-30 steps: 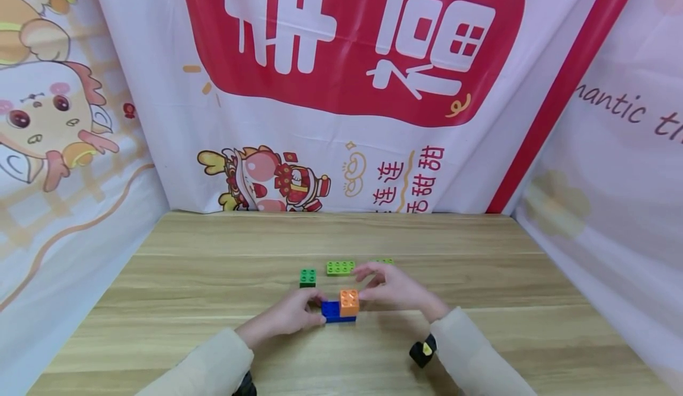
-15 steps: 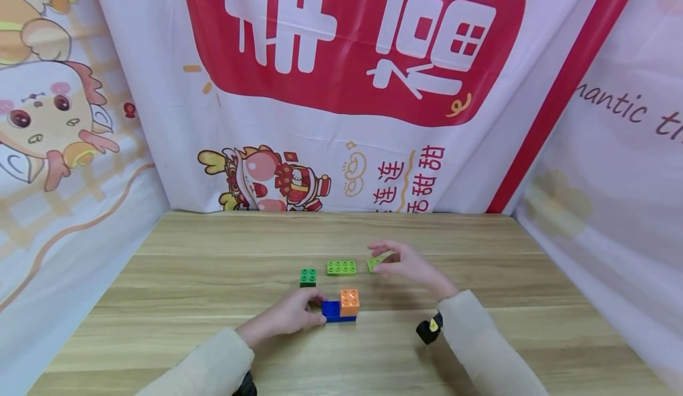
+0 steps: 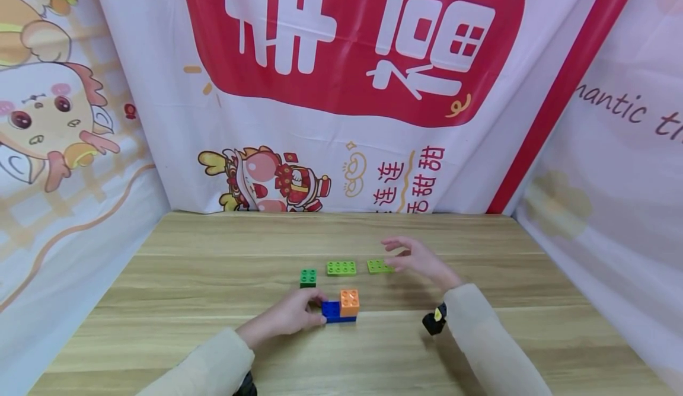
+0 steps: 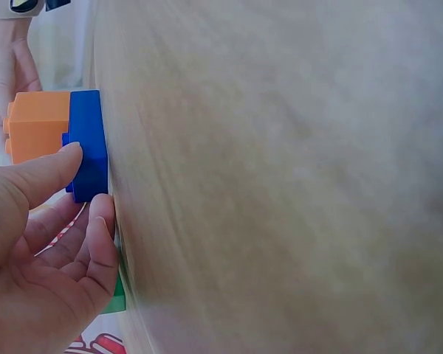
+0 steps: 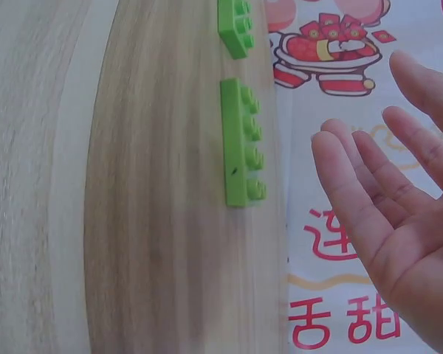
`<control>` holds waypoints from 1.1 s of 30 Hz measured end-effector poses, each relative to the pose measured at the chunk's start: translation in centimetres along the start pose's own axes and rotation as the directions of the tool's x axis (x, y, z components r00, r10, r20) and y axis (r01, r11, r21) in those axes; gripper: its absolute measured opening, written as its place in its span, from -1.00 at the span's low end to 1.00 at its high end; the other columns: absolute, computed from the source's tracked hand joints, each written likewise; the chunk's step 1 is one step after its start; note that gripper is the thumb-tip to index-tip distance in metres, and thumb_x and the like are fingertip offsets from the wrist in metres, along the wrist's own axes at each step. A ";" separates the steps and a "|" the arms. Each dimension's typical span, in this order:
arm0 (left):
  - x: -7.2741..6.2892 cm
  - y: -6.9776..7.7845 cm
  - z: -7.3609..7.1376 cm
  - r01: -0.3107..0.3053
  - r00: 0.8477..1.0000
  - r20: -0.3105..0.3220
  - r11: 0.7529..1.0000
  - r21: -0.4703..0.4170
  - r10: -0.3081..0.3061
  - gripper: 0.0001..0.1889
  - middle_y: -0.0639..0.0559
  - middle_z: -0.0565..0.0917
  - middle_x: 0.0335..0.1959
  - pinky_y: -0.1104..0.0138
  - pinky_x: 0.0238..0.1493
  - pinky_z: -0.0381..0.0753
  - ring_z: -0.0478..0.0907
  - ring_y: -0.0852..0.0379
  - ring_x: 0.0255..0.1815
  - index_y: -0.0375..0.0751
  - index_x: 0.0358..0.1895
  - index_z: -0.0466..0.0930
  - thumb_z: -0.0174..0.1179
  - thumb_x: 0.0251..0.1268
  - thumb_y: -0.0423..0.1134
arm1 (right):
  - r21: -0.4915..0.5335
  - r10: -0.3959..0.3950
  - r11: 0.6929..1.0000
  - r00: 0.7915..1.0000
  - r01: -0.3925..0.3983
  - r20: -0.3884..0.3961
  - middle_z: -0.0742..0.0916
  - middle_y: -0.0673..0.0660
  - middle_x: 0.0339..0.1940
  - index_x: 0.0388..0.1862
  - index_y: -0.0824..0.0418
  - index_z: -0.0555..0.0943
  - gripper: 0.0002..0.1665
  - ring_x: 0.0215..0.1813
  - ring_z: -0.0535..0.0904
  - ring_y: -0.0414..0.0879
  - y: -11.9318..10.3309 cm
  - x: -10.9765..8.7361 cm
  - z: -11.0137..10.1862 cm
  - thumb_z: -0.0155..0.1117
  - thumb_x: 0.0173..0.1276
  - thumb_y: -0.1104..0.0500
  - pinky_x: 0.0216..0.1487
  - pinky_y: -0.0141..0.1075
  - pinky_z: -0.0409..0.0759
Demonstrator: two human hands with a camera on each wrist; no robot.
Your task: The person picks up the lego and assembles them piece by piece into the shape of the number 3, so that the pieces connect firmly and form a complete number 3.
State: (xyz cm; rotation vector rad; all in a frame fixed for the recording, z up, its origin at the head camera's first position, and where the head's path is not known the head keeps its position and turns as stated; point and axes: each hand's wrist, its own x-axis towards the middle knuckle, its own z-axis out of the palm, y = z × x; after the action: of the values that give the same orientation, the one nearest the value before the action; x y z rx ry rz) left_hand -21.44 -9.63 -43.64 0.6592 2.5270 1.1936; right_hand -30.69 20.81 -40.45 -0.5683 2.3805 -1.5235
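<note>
Partly hidden behind the right hand's (image 3: 419, 259) wide grip, a lime brick (image 3: 377, 266), blue brick (image 3: 331, 309) in left hand's (image 3: 290, 313) grip.

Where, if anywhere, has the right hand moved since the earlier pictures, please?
Yes: in the head view, the right hand has moved rightward and toward the backdrop, away from the orange block, which has stayed put.
</note>
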 end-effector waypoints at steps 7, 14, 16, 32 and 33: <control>0.0 0.0 0.0 -0.003 1.000 -0.001 1.000 0.000 0.003 -0.64 0.05 0.54 -0.20 0.33 -0.33 0.48 0.45 0.15 -0.27 -0.26 -0.01 0.51 0.29 0.10 -0.30 | -0.017 0.042 0.999 0.999 -0.041 0.001 0.44 0.41 0.14 0.23 0.26 0.39 -0.43 -0.06 0.54 0.09 0.5 -0.1 -0.5 0.28 0.23 0.24 -0.10 -0.03 0.53; 0.0 0.1 0.0 0.008 1.000 0.001 1.000 -0.005 -0.008 -0.63 0.05 0.54 -0.19 0.33 -0.34 0.48 0.45 0.15 -0.27 -0.26 0.01 0.51 0.30 0.10 -0.29 | -0.015 0.086 0.996 0.996 -0.086 -0.006 0.42 0.41 0.16 0.26 0.33 0.33 -0.39 -0.06 0.53 0.10 1.0 0.0 -0.7 0.26 0.23 0.27 -0.09 0.00 0.51; -0.1 0.1 0.0 0.012 1.000 0.001 1.000 -0.003 -0.012 -0.62 0.05 0.54 -0.19 0.33 -0.32 0.48 0.45 0.16 -0.25 -0.25 0.01 0.51 0.30 0.10 -0.28 | -0.012 0.093 0.996 0.996 -0.093 -0.009 0.41 0.41 0.16 0.26 0.34 0.33 -0.38 -0.07 0.53 0.13 1.2 0.0 -0.7 0.26 0.22 0.28 -0.10 -0.01 0.52; -0.1 0.2 0.1 0.012 1.000 -0.002 1.000 -0.022 -0.012 -0.64 0.03 0.54 -0.19 0.34 -0.42 0.48 0.44 0.16 -0.34 -0.26 0.01 0.51 0.29 0.11 -0.30 | -0.027 0.152 0.988 0.988 -0.152 0.002 0.45 0.36 0.09 0.20 0.34 0.38 -0.40 -0.24 0.59 0.06 3.1 0.9 -0.9 0.29 0.16 0.33 -0.23 -0.15 0.58; -0.1 0.2 0.0 0.013 1.000 -0.002 1.000 -0.022 -0.013 -0.64 0.03 0.54 -0.19 0.34 -0.43 0.48 0.44 0.16 -0.34 -0.26 0.01 0.51 0.29 0.11 -0.30 | -0.029 0.154 0.988 0.988 -0.154 0.001 0.45 0.35 0.09 0.20 0.33 0.39 -0.41 -0.25 0.59 0.06 3.2 0.9 -0.9 0.30 0.16 0.33 -0.23 -0.15 0.58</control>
State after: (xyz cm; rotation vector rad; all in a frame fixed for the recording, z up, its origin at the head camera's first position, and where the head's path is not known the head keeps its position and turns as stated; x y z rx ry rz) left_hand -21.24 -9.55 -43.49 0.6360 2.5121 1.2170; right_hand -32.46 22.35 -42.98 -0.3819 2.3858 -1.4238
